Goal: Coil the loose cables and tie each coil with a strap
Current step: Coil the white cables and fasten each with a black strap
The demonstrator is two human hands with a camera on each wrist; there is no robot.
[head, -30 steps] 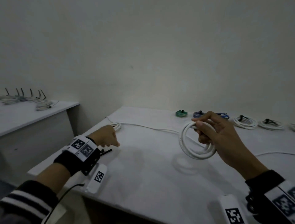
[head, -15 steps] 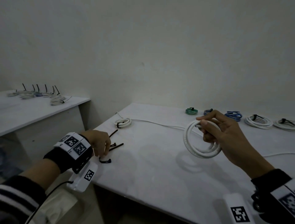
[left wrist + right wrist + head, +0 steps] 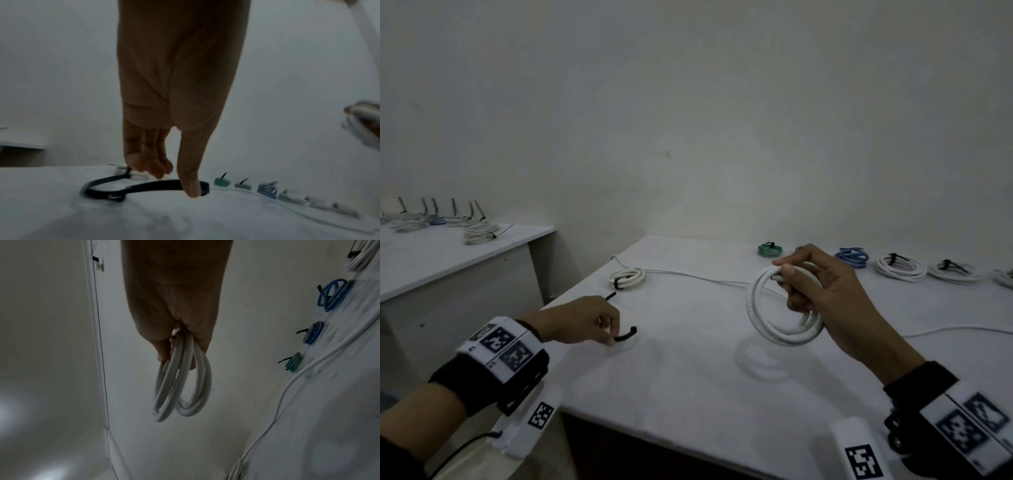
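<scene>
Head view shows the left hand [image 3: 582, 320] now pinching a thin black strap [image 3: 625, 336] off the near-left table [image 3: 688, 394], no longer only reaching; the right hand [image 3: 825, 301] grips the white round cable coil [image 3: 779, 330] above the table; tying seems next.

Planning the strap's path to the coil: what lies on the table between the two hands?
In the head view, only bare white table separates the left hand, pinching the black strap, from the right hand holding the white coil.

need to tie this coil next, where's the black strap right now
In the head view the black strap lies near the table's left edge, pinched by the left hand, left of the white coil.
</scene>
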